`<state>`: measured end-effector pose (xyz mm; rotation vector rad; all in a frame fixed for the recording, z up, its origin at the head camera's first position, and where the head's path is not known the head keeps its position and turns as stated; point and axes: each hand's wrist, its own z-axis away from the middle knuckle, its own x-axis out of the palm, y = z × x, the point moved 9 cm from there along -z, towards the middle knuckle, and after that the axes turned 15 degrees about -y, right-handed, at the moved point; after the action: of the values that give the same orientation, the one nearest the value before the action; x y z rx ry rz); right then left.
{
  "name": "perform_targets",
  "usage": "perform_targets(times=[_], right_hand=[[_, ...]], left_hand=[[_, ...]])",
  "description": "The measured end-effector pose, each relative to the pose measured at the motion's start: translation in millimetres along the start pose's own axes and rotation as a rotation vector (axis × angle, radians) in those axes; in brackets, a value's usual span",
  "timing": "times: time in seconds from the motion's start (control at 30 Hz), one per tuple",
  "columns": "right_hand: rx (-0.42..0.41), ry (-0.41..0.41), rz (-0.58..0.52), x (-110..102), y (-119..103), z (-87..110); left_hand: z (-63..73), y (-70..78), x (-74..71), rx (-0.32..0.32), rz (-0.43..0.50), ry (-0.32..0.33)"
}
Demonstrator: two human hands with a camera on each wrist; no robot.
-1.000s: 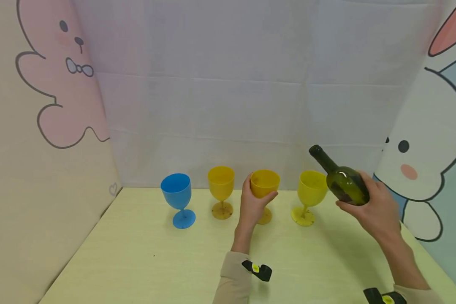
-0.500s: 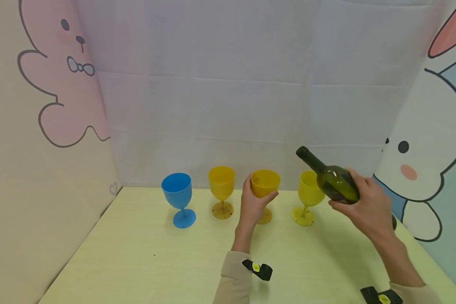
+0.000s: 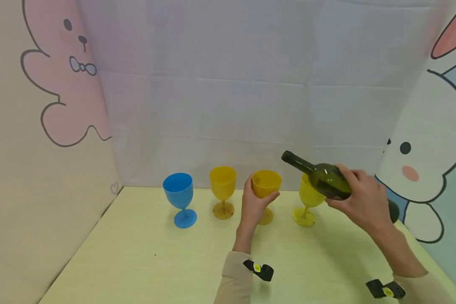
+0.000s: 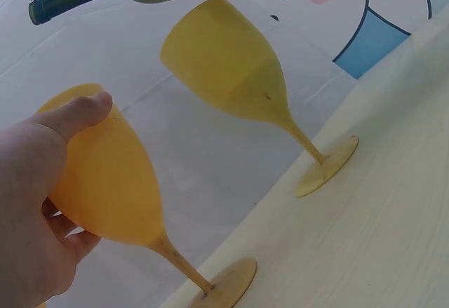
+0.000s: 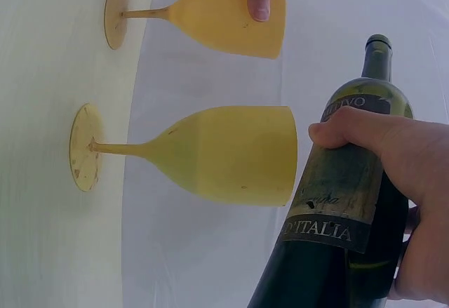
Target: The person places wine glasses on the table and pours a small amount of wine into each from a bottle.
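Note:
My left hand [image 3: 252, 202] grips the bowl of an orange-yellow goblet [image 4: 116, 182], thumb on one side and fingers round the other; its foot stands on the table. My right hand [image 3: 361, 198] holds a dark green wine bottle [image 3: 328, 179] round its labelled body. The bottle is tilted, its neck pointing left, and its mouth [image 3: 286, 156] is up and to the right of the held goblet's rim. Below the bottle stands a lime-yellow goblet [image 3: 308, 194], its rim partly hidden by it in the head view. No liquid shows at the bottle's mouth.
Left of the held goblet stand another yellow goblet [image 3: 223, 183] and a blue goblet [image 3: 178, 190], both upright near the back of the pale table [image 3: 167, 270]. A white cloth backdrop [image 3: 213, 105] rises behind. Side panels carry cartoon animals.
My right hand has moved the bottle left and tipped it nearer level, bringing its mouth closer to the held goblet. The left hand keeps its grip on the goblet in place.

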<state>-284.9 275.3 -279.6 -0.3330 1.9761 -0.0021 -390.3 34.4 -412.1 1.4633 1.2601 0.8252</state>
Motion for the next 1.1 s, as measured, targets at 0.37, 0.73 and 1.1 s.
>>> perform_targets(times=[0.37, 0.73, 1.1], right_hand=[[-0.010, -0.064, 0.040, 2.5, -8.2, -12.1], [-0.066, -0.083, 0.129, 0.3, -13.4, -25.4], [-0.086, -0.128, 0.159, 2.3, -15.2, -35.5]], left_hand=[[1.9, -7.3, -0.1, -0.037, 0.022, 0.001], [-0.4, -8.0, 0.6, -0.033, 0.014, 0.009], [-1.7, -3.1, 0.1, -0.005, 0.000, 0.021]])
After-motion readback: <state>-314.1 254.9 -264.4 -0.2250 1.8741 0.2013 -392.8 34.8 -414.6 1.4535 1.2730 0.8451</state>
